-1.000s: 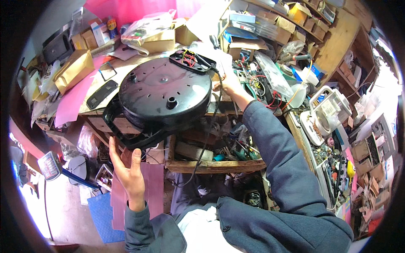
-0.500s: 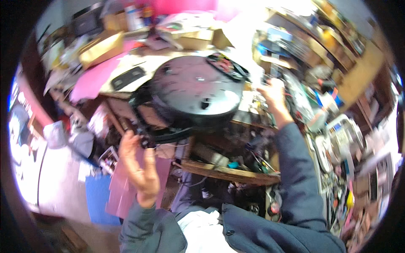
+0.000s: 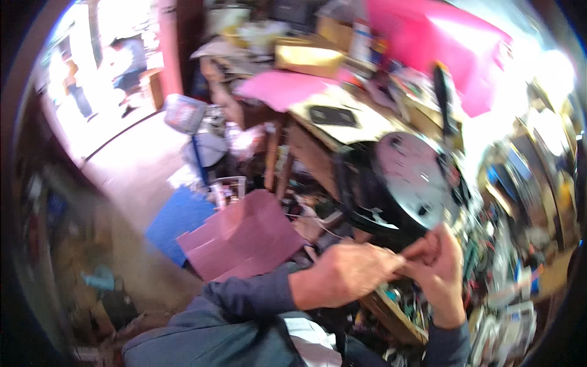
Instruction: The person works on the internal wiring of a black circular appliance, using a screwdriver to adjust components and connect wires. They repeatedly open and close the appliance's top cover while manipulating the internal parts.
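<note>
My left hand (image 3: 351,274) and my right hand (image 3: 439,264) meet in front of my body, fingertips pinched together. Anything between the fingers is too small and blurred to name. Just beyond them, at the table edge, lies a round black appliance housing (image 3: 394,205) with a shiny, pinkish-grey disc-shaped face (image 3: 413,177) that has small holes in it. A black curved band (image 3: 345,183) sticks out at its left side. Behind the housing a long dark piece (image 3: 443,104) stands upright; its kind is unclear.
A black phone-like slab (image 3: 333,115) rests on the table, near pink sheeting (image 3: 287,88) and a cardboard box (image 3: 309,59). Below, an open drawer (image 3: 397,318) holds clutter. Pink board (image 3: 244,235) and a blue sheet (image 3: 180,223) lie left. Two people are outside the doorway.
My view has swung left, so the housing appears further right. My left hand, open beside the housing before, has come over to my right hand, which has drawn back from the table's right side.
</note>
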Demonstrator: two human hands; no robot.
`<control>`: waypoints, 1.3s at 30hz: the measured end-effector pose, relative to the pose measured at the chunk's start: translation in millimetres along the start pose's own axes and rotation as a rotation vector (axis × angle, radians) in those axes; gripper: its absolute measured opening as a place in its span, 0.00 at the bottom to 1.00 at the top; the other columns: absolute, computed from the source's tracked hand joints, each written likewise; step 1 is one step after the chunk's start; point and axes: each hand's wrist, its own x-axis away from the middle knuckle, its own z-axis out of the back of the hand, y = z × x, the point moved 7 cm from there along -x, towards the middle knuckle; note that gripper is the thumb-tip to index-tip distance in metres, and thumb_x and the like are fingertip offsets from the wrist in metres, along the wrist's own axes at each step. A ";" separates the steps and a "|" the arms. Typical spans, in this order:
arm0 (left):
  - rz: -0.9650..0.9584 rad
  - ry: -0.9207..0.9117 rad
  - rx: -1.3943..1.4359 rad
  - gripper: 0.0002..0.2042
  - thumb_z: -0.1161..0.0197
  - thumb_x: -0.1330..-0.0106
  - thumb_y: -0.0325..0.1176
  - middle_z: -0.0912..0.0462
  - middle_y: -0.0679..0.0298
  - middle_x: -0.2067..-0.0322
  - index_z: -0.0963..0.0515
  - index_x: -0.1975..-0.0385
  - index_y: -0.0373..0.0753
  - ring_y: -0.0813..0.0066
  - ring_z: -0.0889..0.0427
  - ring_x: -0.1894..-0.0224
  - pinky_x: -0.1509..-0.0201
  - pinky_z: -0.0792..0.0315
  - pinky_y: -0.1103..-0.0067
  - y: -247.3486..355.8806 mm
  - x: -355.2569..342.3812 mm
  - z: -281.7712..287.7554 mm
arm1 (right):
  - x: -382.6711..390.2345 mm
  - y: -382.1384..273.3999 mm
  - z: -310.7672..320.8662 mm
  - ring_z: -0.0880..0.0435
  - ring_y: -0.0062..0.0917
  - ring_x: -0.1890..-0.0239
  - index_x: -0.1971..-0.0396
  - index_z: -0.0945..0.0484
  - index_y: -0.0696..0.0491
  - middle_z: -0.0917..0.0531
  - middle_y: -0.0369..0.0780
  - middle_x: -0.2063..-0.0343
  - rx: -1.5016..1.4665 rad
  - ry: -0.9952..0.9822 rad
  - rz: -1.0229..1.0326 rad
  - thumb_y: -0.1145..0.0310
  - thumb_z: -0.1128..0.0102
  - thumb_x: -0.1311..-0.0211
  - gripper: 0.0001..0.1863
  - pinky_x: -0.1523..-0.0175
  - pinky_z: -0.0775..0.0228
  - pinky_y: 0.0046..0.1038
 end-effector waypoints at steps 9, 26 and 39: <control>0.237 0.147 0.144 0.09 0.31 0.33 0.29 0.15 0.58 0.64 0.19 0.58 0.32 0.63 0.13 0.65 0.63 0.18 0.72 -16.1 15.8 29.8 | -20.1 -9.6 -34.5 0.29 0.14 0.86 0.63 0.39 0.52 0.18 0.44 0.78 -0.045 -0.115 0.108 0.73 0.31 0.35 0.19 0.83 0.45 0.14; 0.390 0.087 0.010 0.08 0.34 0.30 0.33 0.20 0.59 0.68 0.21 0.60 0.35 0.60 0.17 0.74 0.73 0.24 0.70 -47.5 42.8 49.9 | -38.0 -86.9 -20.5 0.20 0.19 0.83 0.60 0.30 0.55 0.18 0.41 0.76 -0.014 0.141 0.663 0.59 0.55 0.17 0.15 0.78 0.29 0.17; 0.333 0.052 -0.105 0.09 0.36 0.29 0.34 0.20 0.62 0.65 0.21 0.57 0.36 0.64 0.16 0.73 0.75 0.24 0.73 -48.0 42.3 44.8 | -28.9 -88.2 -34.6 0.19 0.21 0.78 0.61 0.31 0.57 0.20 0.42 0.75 0.099 0.105 0.649 0.61 0.57 0.16 0.15 0.75 0.25 0.19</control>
